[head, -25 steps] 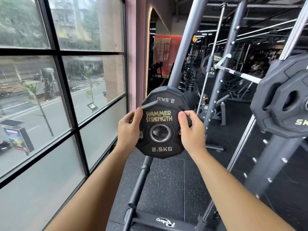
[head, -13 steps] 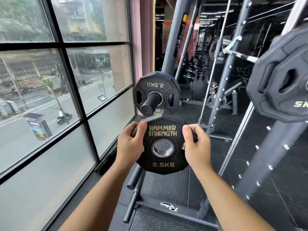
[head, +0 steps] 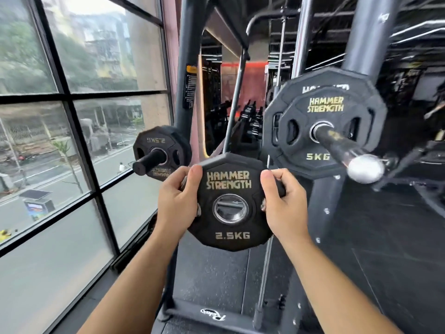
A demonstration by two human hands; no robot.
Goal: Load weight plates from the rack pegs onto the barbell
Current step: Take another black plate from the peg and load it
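Near centre, between the rack peg [head: 149, 162] on the left and the barbell sleeve [head: 346, 151] on the right, the left hand [head: 177, 204] and right hand [head: 285, 208] grasp the 2.5 kg plate [head: 231, 237] by its rim, fingers [head: 281, 183] curled. Carrying step, seemingly; next, its hole must meet the sleeve tip.

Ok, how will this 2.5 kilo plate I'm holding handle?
Probably stiff: the plate shows no sag between the left hand and right hand. Likely fairly light, being marked 2.5KG. Its flat-sided rim should resist rolling.
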